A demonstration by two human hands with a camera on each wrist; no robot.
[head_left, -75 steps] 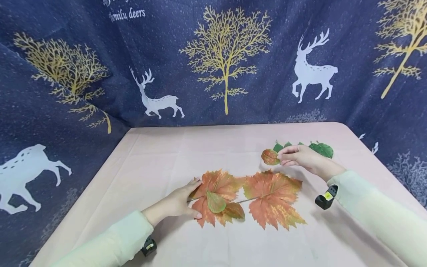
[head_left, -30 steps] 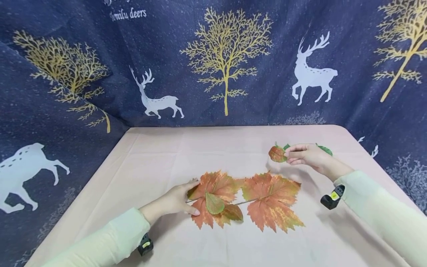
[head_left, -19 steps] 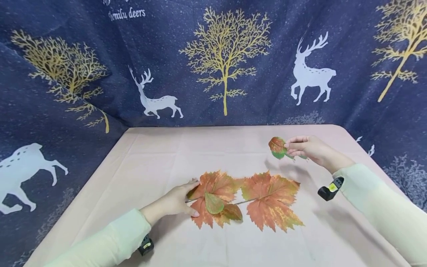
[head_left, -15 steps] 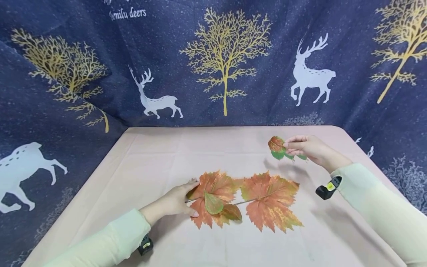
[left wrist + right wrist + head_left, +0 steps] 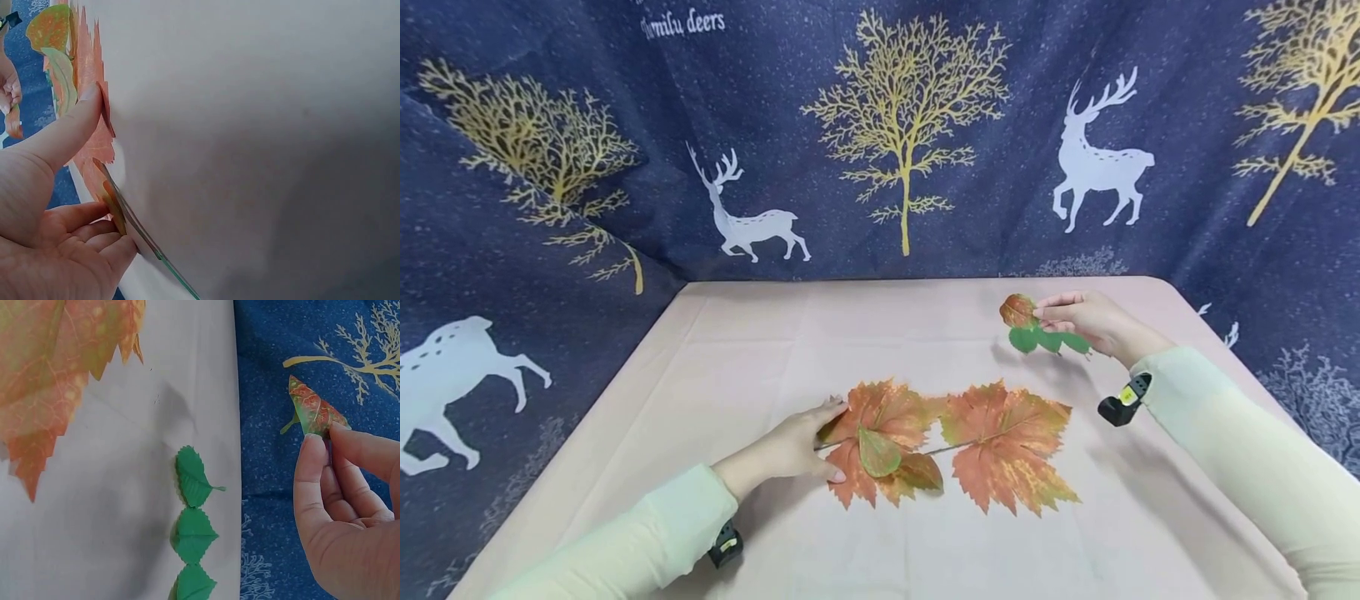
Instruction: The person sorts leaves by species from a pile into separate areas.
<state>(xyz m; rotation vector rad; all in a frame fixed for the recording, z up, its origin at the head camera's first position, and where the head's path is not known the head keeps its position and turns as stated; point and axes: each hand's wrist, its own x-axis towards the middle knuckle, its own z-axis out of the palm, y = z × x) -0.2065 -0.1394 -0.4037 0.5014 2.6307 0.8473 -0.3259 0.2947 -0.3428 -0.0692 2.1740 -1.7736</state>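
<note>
At far R of the bench (image 5: 760, 350), R hand (image 5: 1093, 321) pinches a small red leaf (image 5: 1017, 310) by its edge btw thumb & fingers, prob. to leave its face uncovered; green leaves (image 5: 1049, 340) show below, can't tell if linked. L hand (image 5: 790, 442), thumb & fingers spread wide, touches L big leaf (image 5: 891, 408), prob. to steady it beside R big leaf (image 5: 1007, 442).

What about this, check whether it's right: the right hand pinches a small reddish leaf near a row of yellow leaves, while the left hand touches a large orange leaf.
One thing is wrong: the row of leaves is green, not yellow, as the right wrist view shows. The right hand does pinch a small reddish leaf near it, and the left hand touches a large orange leaf.
</note>
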